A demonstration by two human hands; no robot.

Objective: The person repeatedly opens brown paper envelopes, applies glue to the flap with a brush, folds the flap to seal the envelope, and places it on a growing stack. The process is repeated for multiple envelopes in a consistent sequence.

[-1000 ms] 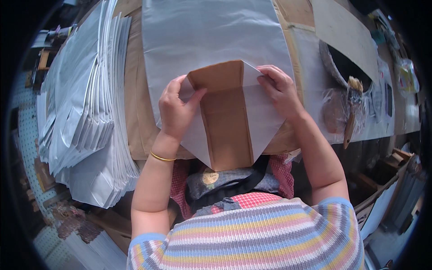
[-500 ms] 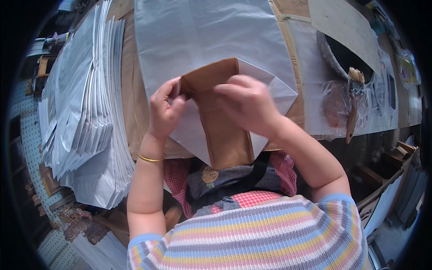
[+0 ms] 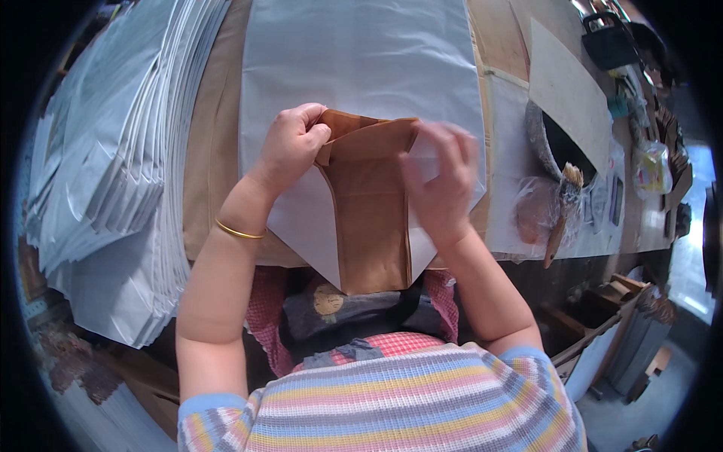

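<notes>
In front of me a white paper bag (image 3: 301, 234), its brown inside turned outward at the near end, lies on a larger white sheet. A folded brown flap (image 3: 373, 140) stands up across its opening. My left hand (image 3: 292, 147) is closed, pinching the flap's left corner between thumb and fingers. At the right corner my right hand (image 3: 444, 181) is blurred by motion, its thumb and fingers apart. Its fingertips are close beside the flap; whether they touch it I cannot tell. A brown panel (image 3: 374, 233) runs from the flap toward my body.
Tall stacked white bags (image 3: 113, 166) fill the left side. On the right lie a brush (image 3: 561, 218) with a wooden handle and a dark round bowl (image 3: 550, 143), partly covered by a pale board (image 3: 565, 83). Wooden crates (image 3: 595, 316) stand below the table's right edge.
The far brown edge has been folded over into a standing flap. My right hand has moved from the middle of the brown opening to its right corner. The whole view has shifted slightly.
</notes>
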